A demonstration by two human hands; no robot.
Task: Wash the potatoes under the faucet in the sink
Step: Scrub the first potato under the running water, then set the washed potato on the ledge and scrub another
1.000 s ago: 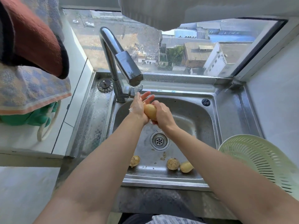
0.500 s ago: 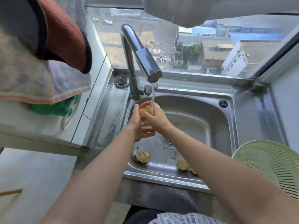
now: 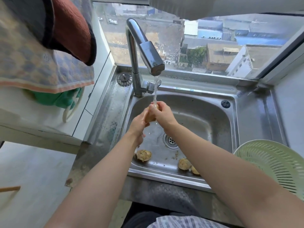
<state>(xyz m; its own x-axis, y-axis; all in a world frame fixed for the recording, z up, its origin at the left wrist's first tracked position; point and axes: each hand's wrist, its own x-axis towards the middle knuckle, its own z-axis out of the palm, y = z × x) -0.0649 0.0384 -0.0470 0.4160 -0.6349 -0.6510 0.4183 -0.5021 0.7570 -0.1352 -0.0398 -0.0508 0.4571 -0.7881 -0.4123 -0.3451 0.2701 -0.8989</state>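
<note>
Head view, left to right: at nine o'clock hang folded towels (image 3: 41, 63), one patterned, one rust-red with a dark edge. A steel faucet (image 3: 139, 51) rises at the sink's (image 3: 205, 111) eleven o'clock corner, and a thin stream of water (image 3: 155, 92) falls from its spout. Beside its base lies a round drain stopper (image 3: 124, 79) on the steel rim. The left hand (image 3: 139, 123) is cupped beneath a potato (image 3: 150, 116) held mid-basin, its grip closed on the lower end. The right hand (image 3: 162, 114) wraps the upper end from one o'clock, grip also closed, with the water landing where fingers and potato meet. On the basin floor a muddy potato (image 3: 144, 155) sits at seven o'clock of the drain (image 3: 171, 140); two more dirty potatoes (image 3: 185, 164) lie touching at five o'clock, partly hidden by the right forearm. Specks of soil lie near the drain. At four o'clock a pale green colander (image 3: 271, 163) rests on the worktop (image 3: 256, 116).
</note>
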